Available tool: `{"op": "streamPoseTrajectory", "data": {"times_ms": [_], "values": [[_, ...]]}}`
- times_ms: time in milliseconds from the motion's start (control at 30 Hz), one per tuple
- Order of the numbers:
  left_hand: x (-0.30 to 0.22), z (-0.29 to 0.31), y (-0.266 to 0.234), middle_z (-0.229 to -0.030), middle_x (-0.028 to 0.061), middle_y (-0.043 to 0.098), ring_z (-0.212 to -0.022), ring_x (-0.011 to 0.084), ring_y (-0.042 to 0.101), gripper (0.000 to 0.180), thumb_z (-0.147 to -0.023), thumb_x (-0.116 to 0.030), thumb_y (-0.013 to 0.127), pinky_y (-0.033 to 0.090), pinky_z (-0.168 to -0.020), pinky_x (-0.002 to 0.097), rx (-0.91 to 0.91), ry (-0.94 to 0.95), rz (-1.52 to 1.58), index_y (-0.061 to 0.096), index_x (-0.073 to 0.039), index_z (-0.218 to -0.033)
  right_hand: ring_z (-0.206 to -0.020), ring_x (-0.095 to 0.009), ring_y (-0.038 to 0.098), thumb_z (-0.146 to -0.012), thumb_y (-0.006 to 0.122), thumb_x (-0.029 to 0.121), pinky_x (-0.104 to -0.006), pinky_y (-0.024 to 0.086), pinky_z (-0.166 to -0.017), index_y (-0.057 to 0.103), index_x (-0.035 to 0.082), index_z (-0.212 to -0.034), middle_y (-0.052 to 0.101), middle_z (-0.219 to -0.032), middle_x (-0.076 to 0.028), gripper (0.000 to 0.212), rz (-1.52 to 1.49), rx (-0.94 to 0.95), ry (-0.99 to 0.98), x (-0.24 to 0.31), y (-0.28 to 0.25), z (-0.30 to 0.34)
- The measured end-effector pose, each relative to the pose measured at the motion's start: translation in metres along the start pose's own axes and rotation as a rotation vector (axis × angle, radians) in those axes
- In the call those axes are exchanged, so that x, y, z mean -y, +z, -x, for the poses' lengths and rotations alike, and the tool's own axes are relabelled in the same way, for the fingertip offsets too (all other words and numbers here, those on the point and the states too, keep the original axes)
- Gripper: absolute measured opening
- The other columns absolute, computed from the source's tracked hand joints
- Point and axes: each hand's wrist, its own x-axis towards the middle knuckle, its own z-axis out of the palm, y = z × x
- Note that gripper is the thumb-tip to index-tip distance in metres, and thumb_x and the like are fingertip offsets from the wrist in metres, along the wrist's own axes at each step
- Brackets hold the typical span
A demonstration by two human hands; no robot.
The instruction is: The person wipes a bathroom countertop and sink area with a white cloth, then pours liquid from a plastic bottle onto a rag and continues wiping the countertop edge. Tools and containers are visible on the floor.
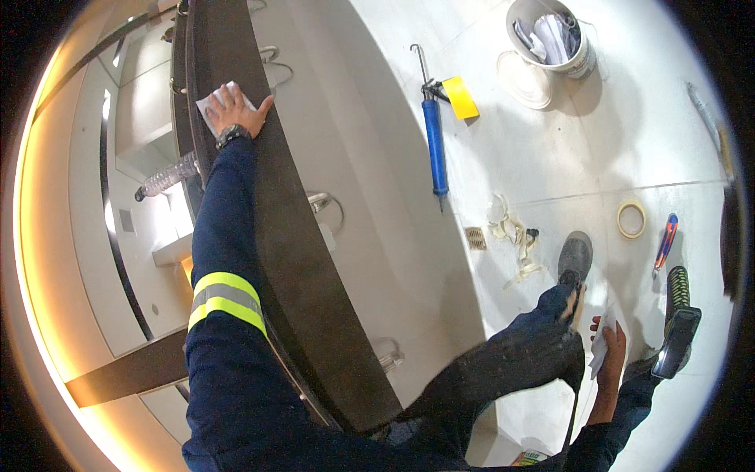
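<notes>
My left hand (233, 110) lies flat with its fingers spread, pressing a white cloth or paper wipe (206, 118) onto a long dark brown countertop (279, 228). A dark watch (231, 135) is on that wrist. Low at the right, beside my legs, my right hand (610, 354) is closed around another white wipe (599, 340), partly hidden by the fingers. My left arm reaches along the counter in a dark sleeve with a reflective band (226, 300).
On the pale floor are a blue caulking gun (434, 145), a yellow card (460, 97), a bucket of crumpled material (586, 59), its lid (524, 80), a tape roll (631, 219), a utility knife (667, 244) and peeled scraps (515, 234). A plastic bottle (169, 175) lies beyond the counter.
</notes>
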Motion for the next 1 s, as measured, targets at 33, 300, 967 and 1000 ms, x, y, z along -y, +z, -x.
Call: {"op": "streamPoseTrajectory", "data": {"times_ms": [33,300,967,1000], "values": [[-0.005,0.008,0.004,-0.167,0.0138,0.015,-0.153,0.0389,0.011,0.108,-0.086,-0.087,0.031,0.01,-0.123,0.0546,0.018,0.031,-0.016,0.018,-0.01,-0.161,-0.094,-0.019,0.063,-0.088,0.057,0.034,-0.0319,0.049,-0.083,0.064,-0.002,-0.12,0.068,-0.104,-0.012,0.049,0.005,-0.01,-0.01,0.001,0.001,-0.001],[-0.04,0.102,0.004,-0.168,0.0127,0.013,-0.154,0.0379,0.005,0.102,-0.089,-0.08,0.037,0.006,-0.123,0.0576,0.032,0.226,0.075,0.017,-0.011,-0.161,-0.098,-0.022,0.064,-0.087,0.057,0.035,-0.0347,0.05,-0.087,0.06,-0.003,-0.126,0.068,-0.111,-0.015,0.054,-0.114,-0.179,-0.089,-0.004,0.002,0.003],[-0.027,0.179,-0.024,-0.168,0.0102,0.015,-0.154,0.0372,0.008,0.099,-0.09,-0.079,0.038,0.007,-0.123,0.0556,0.066,0.314,0.016,0.018,-0.012,-0.161,-0.103,-0.019,0.064,-0.092,0.053,0.023,-0.0314,0.051,-0.086,0.057,-0.004,-0.13,0.068,-0.119,-0.014,0.047,-0.122,-0.026,-0.113,-0.005,-0.03,0.022],[-0.028,0.207,-0.018,-0.168,0.0104,0.015,-0.154,0.0376,0.008,0.099,-0.09,-0.078,0.04,0.007,-0.123,0.0556,0.043,0.339,0.048,0.019,-0.012,-0.161,-0.103,-0.019,0.064,-0.092,0.053,0.023,-0.0313,0.051,-0.086,0.057,-0.004,-0.13,0.068,-0.119,-0.014,0.047,-0.121,-0.006,-0.123,-0.003,-0.03,0.023]]}}
